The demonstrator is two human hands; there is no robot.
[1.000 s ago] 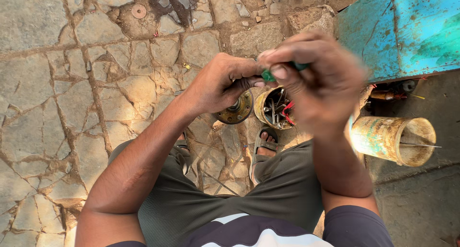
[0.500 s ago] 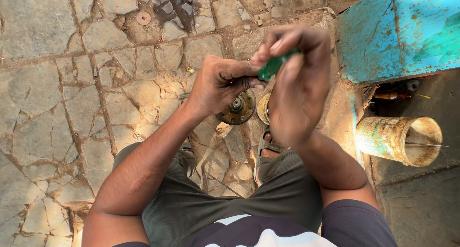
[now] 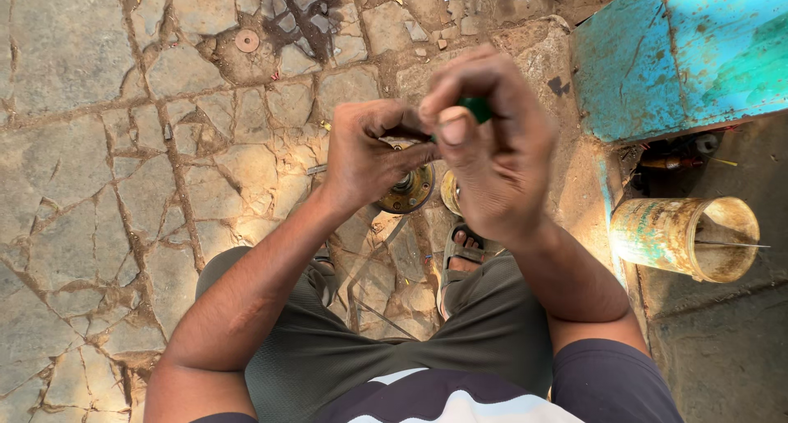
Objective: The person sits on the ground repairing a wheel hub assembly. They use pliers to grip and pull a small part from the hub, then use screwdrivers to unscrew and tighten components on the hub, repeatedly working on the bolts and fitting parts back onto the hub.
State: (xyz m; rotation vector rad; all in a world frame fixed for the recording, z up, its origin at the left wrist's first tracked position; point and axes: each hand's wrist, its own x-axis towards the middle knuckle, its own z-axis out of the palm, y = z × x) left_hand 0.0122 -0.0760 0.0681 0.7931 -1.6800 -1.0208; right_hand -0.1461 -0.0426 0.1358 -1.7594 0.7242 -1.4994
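right grip [image 3: 484, 156] closed on green tool [image 3: 474, 108], left grip [image 3: 369, 156] pinching it – cracked stone paving [image 3: 90, 169], blue box [image 3: 681, 54]

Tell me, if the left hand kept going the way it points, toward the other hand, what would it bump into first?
Most likely the right hand. The left hand points across at it, their fingertips almost meeting around a small green thing. The round metal part sits lower, probably out of that line, though depth is hard to judge.

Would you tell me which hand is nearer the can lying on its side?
Right. The right hand is up at centre, closer to the can at the right; the left hand is farther left.
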